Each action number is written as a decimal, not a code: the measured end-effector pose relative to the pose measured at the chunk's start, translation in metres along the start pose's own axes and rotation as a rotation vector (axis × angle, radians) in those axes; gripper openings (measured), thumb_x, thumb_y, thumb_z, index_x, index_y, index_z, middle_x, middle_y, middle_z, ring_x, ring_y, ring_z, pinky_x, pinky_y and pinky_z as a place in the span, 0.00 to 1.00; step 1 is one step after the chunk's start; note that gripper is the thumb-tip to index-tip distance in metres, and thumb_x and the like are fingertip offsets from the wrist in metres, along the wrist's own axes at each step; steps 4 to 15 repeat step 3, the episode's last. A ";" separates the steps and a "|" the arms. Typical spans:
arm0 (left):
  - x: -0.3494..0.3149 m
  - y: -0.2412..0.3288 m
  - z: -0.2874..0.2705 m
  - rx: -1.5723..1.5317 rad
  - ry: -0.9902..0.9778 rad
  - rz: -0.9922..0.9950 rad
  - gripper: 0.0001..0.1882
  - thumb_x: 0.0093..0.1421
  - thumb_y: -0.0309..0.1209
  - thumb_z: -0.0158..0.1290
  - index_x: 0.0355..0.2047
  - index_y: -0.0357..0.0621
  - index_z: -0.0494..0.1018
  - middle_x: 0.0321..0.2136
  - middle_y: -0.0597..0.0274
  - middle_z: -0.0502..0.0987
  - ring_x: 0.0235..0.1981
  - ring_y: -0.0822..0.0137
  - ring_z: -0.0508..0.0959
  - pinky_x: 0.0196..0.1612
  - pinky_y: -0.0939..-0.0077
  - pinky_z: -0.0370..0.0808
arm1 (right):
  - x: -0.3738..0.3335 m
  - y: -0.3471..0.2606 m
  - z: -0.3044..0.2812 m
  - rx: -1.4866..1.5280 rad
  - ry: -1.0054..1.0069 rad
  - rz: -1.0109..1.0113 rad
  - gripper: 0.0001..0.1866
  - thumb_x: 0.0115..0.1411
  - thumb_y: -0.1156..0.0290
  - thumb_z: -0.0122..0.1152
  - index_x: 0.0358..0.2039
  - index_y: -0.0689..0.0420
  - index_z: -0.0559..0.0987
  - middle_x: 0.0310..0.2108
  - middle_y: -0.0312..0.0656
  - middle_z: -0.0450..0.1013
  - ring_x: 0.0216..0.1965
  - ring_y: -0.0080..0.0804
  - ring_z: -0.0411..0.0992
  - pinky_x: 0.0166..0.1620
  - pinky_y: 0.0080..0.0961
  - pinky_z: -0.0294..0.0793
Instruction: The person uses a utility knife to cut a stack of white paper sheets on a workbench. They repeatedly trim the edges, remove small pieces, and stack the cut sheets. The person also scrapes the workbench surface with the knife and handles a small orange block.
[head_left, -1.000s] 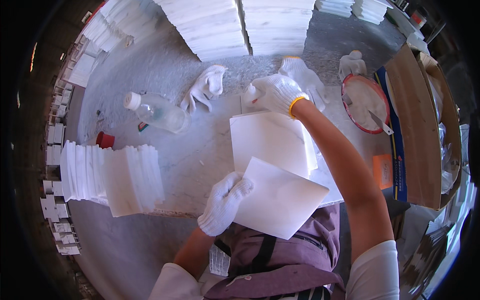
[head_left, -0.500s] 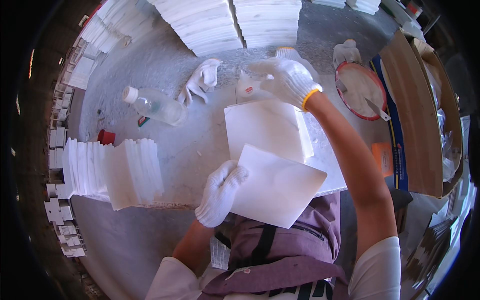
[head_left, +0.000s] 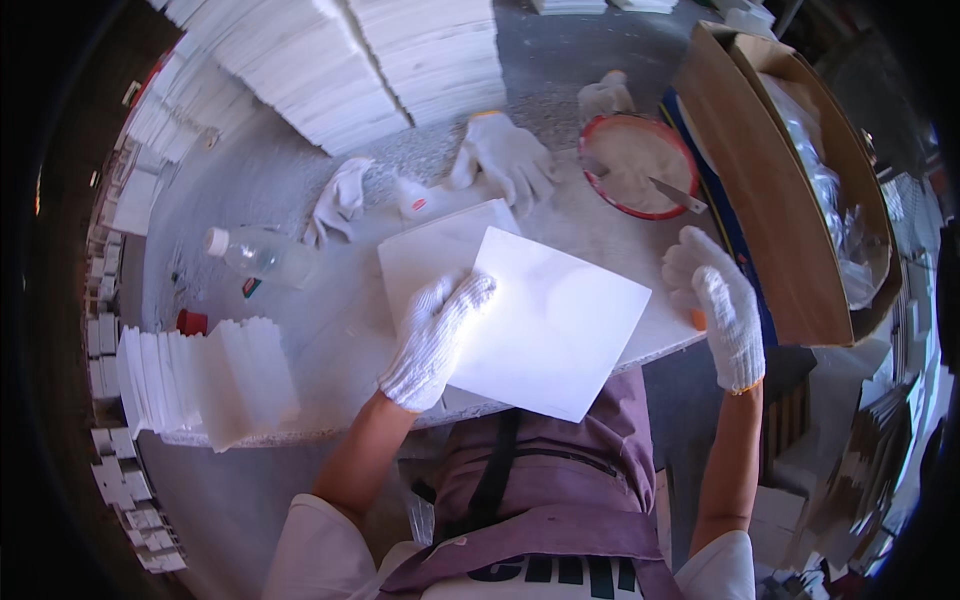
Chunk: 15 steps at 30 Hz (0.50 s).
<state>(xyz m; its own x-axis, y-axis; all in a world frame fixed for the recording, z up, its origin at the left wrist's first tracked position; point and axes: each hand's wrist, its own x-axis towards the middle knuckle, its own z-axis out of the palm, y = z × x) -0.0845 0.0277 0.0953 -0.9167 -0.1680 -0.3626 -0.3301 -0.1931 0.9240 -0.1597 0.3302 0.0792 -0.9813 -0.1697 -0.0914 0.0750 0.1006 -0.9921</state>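
Observation:
My left hand (head_left: 432, 335), in a white knitted glove, grips the left edge of a square white tile (head_left: 560, 325), its thumb on top. The tile is tilted above the table's near edge and partly covers more white tiles (head_left: 435, 240) lying beneath. My right hand (head_left: 722, 310), gloved too, is off to the right near the cardboard box, fingers and thumb apart. Beside and partly behind it shows a bit of an orange item (head_left: 698, 319), mostly hidden by the glove; I cannot tell whether they touch.
Spare gloves (head_left: 505, 160), a small white bottle (head_left: 412, 197) and a clear bottle (head_left: 262, 257) lie on the table. At right are a red-rimmed bowl of powder (head_left: 640, 165) with a blade and a cardboard box (head_left: 770, 200). White tiles (head_left: 205, 375) stand at left; tall stacks (head_left: 300, 70) rise behind.
My right hand has come from the far side of the tiles toward me and right, beside the orange item. The left hand still holds its tile, now raised slightly. The whole view has shifted.

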 end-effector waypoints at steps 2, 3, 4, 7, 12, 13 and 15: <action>0.009 0.003 0.012 0.044 -0.053 0.014 0.09 0.67 0.31 0.54 0.42 0.37 0.76 0.34 0.71 0.76 0.37 0.82 0.72 0.40 0.84 0.71 | 0.006 0.012 -0.023 -0.028 0.199 -0.005 0.47 0.53 0.33 0.61 0.60 0.60 0.71 0.49 0.47 0.76 0.50 0.41 0.76 0.54 0.32 0.76; 0.012 0.005 0.019 0.077 -0.061 0.037 0.10 0.66 0.31 0.55 0.43 0.39 0.77 0.34 0.71 0.76 0.38 0.82 0.72 0.42 0.84 0.71 | 0.016 0.049 -0.052 -0.021 0.238 0.006 0.46 0.53 0.34 0.62 0.62 0.57 0.70 0.51 0.48 0.75 0.51 0.42 0.76 0.53 0.34 0.77; 0.012 0.005 0.019 0.077 -0.061 0.037 0.10 0.66 0.31 0.55 0.43 0.39 0.77 0.34 0.71 0.76 0.38 0.82 0.72 0.42 0.84 0.71 | 0.016 0.049 -0.052 -0.021 0.238 0.006 0.46 0.53 0.34 0.62 0.62 0.57 0.70 0.51 0.48 0.75 0.51 0.42 0.76 0.53 0.34 0.77; 0.012 0.005 0.019 0.077 -0.061 0.037 0.10 0.66 0.31 0.55 0.43 0.39 0.77 0.34 0.71 0.76 0.38 0.82 0.72 0.42 0.84 0.71 | 0.016 0.049 -0.052 -0.021 0.238 0.006 0.46 0.53 0.34 0.62 0.62 0.57 0.70 0.51 0.48 0.75 0.51 0.42 0.76 0.53 0.34 0.77; 0.012 0.005 0.019 0.077 -0.061 0.037 0.10 0.66 0.31 0.55 0.43 0.39 0.77 0.34 0.71 0.76 0.38 0.82 0.72 0.42 0.84 0.71 | 0.016 0.049 -0.052 -0.021 0.238 0.006 0.46 0.53 0.34 0.62 0.62 0.57 0.70 0.51 0.48 0.75 0.51 0.42 0.76 0.53 0.34 0.77; 0.012 0.005 0.019 0.077 -0.061 0.037 0.10 0.66 0.31 0.55 0.43 0.39 0.77 0.34 0.71 0.76 0.38 0.82 0.72 0.42 0.84 0.71 | 0.016 0.049 -0.052 -0.021 0.238 0.006 0.46 0.53 0.34 0.62 0.62 0.57 0.70 0.51 0.48 0.75 0.51 0.42 0.76 0.53 0.34 0.77; 0.012 0.005 0.019 0.077 -0.061 0.037 0.10 0.66 0.31 0.55 0.43 0.39 0.77 0.34 0.71 0.76 0.38 0.82 0.72 0.42 0.84 0.71 | 0.016 0.049 -0.052 -0.021 0.238 0.006 0.46 0.53 0.34 0.62 0.62 0.57 0.70 0.51 0.48 0.75 0.51 0.42 0.76 0.53 0.34 0.77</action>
